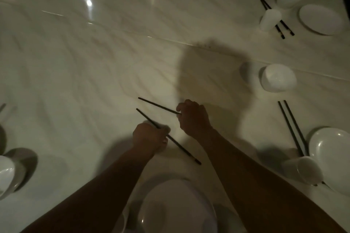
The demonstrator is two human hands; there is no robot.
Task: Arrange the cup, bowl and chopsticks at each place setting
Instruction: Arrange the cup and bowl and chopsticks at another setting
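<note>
Left hand (149,138) curls round a thin black chopstick (181,148) at mid-shaft. Right hand (193,117) pinches the end of a second black chopstick (159,106). Both sticks are over the glossy white marble table (94,62), just beyond a round white plate (176,204).

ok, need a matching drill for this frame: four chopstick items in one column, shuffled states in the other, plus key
Things:
1. left-hand chopstick
2. right-hand chopstick
3. near chopstick pair
4. far chopstick pair

States:
A. flat on the table, side by side, no hand on it
B. partly hidden behind a white cup
C. gripped mid-length, both ends sticking out of the fist
D. held at one end, the rest pointing left

Pairs: 1-C, 2-D, 3-A, 4-B
</note>
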